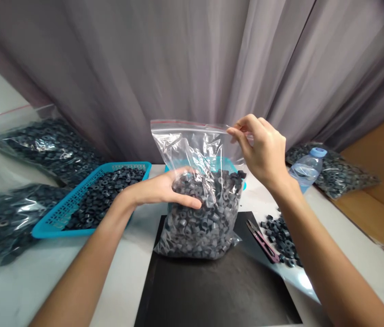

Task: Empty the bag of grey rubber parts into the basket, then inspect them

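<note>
A clear zip bag (205,222), filled to about its middle with small dark grey ring-shaped pieces, stands upright on a black mat (219,290). My left hand (178,188) is wrapped round the bag's left side, thumb across its front; its other fingers are partly hidden behind the plastic. Up at the bag's top right corner, my right hand (258,141) pinches the zip edge between thumb and index finger. A red line runs along the bag's top edge.
Filled bags (52,145) and a blue basket (58,233) of grey pieces lie left. Another blue basket is behind the held bag. To the right are pink-handled snips (263,243), loose pieces (282,238), a water bottle (307,169), another filled bag (341,175) and cardboard (379,150).
</note>
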Tool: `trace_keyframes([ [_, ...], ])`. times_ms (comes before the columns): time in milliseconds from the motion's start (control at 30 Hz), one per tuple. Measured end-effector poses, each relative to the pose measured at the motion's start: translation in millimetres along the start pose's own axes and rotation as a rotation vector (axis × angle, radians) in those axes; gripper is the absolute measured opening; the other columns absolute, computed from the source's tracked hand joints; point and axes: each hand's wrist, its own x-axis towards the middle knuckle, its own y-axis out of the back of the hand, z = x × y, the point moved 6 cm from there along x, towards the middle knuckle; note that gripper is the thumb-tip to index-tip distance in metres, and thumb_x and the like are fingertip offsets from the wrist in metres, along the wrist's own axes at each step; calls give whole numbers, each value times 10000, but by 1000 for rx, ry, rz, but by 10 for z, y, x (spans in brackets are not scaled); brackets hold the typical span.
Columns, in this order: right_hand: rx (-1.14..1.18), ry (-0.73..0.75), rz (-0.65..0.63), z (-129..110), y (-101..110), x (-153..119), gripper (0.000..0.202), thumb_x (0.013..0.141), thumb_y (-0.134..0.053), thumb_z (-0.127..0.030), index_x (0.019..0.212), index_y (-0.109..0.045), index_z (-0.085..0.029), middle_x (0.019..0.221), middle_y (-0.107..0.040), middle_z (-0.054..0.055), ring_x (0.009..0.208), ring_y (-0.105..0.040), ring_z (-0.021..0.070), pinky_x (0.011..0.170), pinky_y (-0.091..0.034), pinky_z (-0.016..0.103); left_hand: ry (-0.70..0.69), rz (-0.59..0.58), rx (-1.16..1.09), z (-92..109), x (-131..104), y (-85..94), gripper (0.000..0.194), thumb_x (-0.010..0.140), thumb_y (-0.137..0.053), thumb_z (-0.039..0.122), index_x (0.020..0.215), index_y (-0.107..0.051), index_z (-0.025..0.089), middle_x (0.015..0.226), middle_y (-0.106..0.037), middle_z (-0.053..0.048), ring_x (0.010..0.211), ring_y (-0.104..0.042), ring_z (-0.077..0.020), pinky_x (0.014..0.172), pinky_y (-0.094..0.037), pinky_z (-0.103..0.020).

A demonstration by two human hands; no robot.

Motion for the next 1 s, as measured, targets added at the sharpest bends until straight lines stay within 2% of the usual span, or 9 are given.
trace_keyframes([
  [133, -41, 49, 16, 48, -51, -25, 240, 1033, -528, -447, 966, -637, -244, 944, -694, 63, 935, -618, 265, 785, -507, 405, 11, -1, 54, -44, 56, -4, 717, 660, -870, 529, 1311, -660, 314, 1381, -664, -18, 1297, -595, -320, 1091, -483, -398],
  [300, -13, 109, -22, 51, -113, -49, 286, 1037, -477, -500, 989, -641, -272, 1003, -663, 86, 1010, -586, 302, 870, -510, 480, 65, -46, 39, -231, 125, -22, 772, 699, -832, 588, 1385, -602, 321, 1393, -633, -57, 1326, -549, -345, 1149, -394, -474],
  [433, 50, -2, 13, 227, -141, -59, 320, 1033, -470, -523, 1091, -629, -252, 1085, -646, 110, 1052, -587, 292, 931, -488, 486, 68, -54, -19, -349, 168, -33, 761, 712, -833, 573, 1394, -592, 338, 1424, -608, -56, 1350, -523, -335, 1157, -373, -469],
  [500, 90, -104, 13, 395, -183, -79, 379, 1033, -435, -557, 1075, -629, -235, 1045, -660, 113, 1010, -608, 282, 910, -488, 470, 72, -61, -35, -380, 181, -36, 763, 720, -831, 569, 1403, -584, 336, 1428, -607, -59, 1356, -518, -332, 1160, -366, -471],
  [667, 191, -396, -281, 850, -552, -273, 641, 1012, -229, -708, 812, -596, -223, 789, -683, 81, 788, -654, 243, 798, -493, 398, 86, -67, -40, -373, 172, -34, 750, 724, -819, 577, 1387, -594, 306, 1427, -613, -60, 1377, -501, -341, 1174, -353, -468],
  [767, 213, -502, -476, 1043, -831, -479, 819, 993, 10, -709, 782, -603, -209, 749, -693, 89, 749, -673, 230, 780, -503, 366, 113, -72, -78, -389, 160, -40, 727, 731, -808, 574, 1375, -600, 308, 1412, -628, -40, 1384, -501, -330, 1178, -361, -451],
  [800, 203, -501, -528, 1085, -913, -543, 827, 997, 10, -699, 792, -619, -202, 766, -702, 96, 770, -680, 237, 787, -505, 367, 127, -71, -101, -410, 161, -41, 727, 732, -807, 572, 1375, -600, 303, 1407, -633, -41, 1378, -509, -328, 1174, -371, -449],
  [900, 156, -429, -642, 1161, -1101, -700, 642, 1001, -282, -674, 845, -669, -187, 894, -723, 116, 913, -673, 284, 895, -486, 418, 145, -53, -160, -491, 177, -34, 734, 729, -809, 551, 1381, -602, 282, 1407, -639, -60, 1358, -535, -322, 1179, -373, -457],
  [1000, 102, -347, -733, 1214, -1214, -822, 416, 946, -511, -558, 973, -700, -188, 1015, -704, 136, 1108, -603, 342, 1030, -410, 509, 141, -46, -170, -563, 196, -24, 743, 723, -815, 534, 1390, -605, 285, 1413, -640, -71, 1367, -532, -326, 1195, -354, -480],
])
